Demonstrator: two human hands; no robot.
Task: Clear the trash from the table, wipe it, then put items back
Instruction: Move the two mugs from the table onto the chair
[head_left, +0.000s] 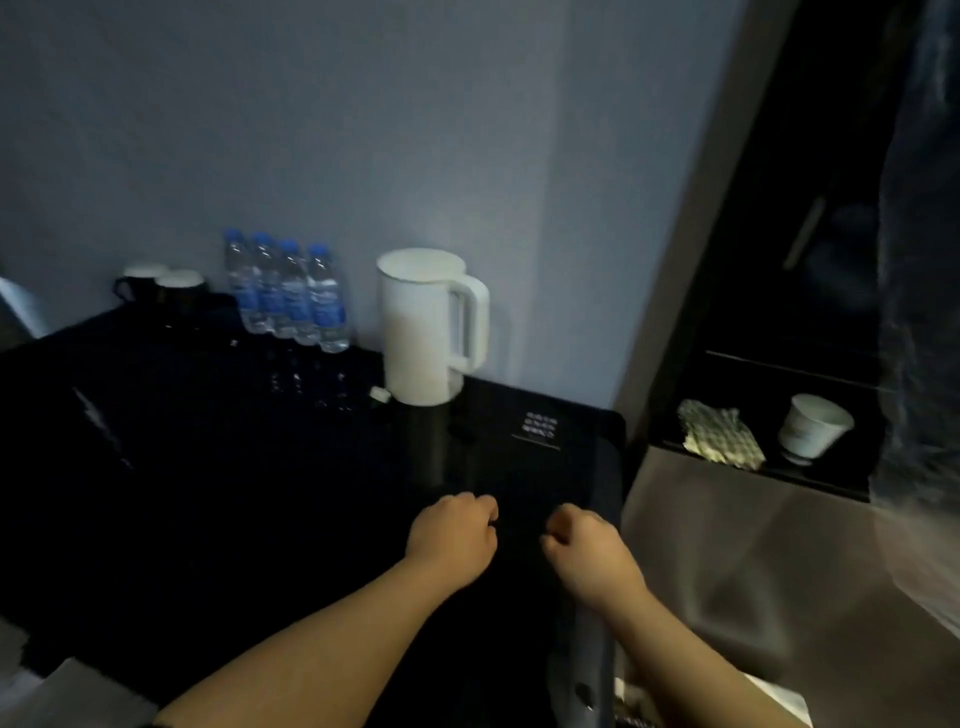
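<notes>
So the table is this black glossy slab, shiny enough that the kettle throws a reflection down into it. It's pushed against a plain grey wall, with a rounded far right corner, and it runs off to the left along that wall. The kettle is smooth white plastic, tall and straight-sided, standing upright at the back with its handle pointing right. A small white bit sits by its base, too blurry to tell what it is. Left of it, four clear bottles with blue caps and labels stand in a tight row, then two dark mugs with white insides, further left. There's white print on the tabletop near the right corner. Both hands hover over the near right part of the table: left hand and right hand are curled into loose fists, close together, knuckles aimed toward the kettle, nothing in either as far as I can see. Off to the right on a dark shelf, well apart from the fingers, lies a crumpled waffle-textured cloth, and beside it a white paper cup tilted with its mouth up and to the right.
</notes>
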